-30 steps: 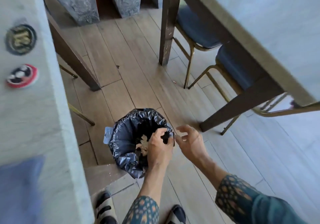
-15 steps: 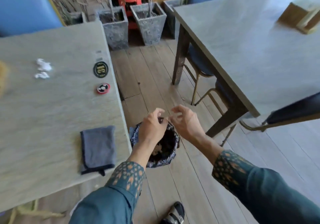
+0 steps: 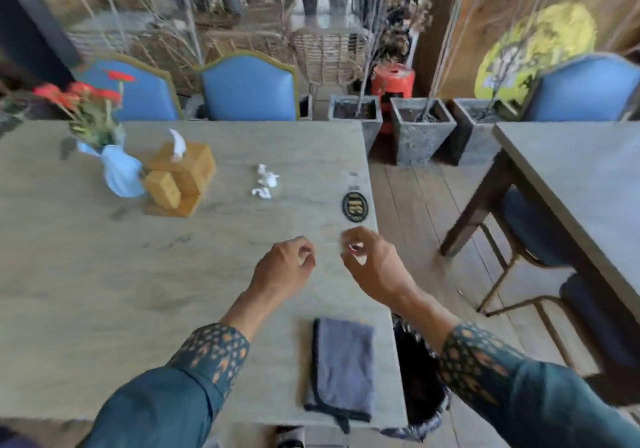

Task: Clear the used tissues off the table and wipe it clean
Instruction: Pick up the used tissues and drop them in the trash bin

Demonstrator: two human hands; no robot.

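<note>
Head view: crumpled white tissues (image 3: pixel 265 181) lying in a small cluster on the pale stone-look table (image 3: pixel 86 274), far side, between a wooden tissue box (image 3: pixel 180 177) and a round black coaster (image 3: pixel 355 207). Left hand (image 3: pixel 285 271) and right hand (image 3: pixel 372 264) raised above the tabletop, fingers loosely curled, gripping nothing visible. Folded grey cloth (image 3: pixel 343 364) flat near the front edge. Black-lined bin (image 3: pixel 420 388) just beside the table corner.
</note>
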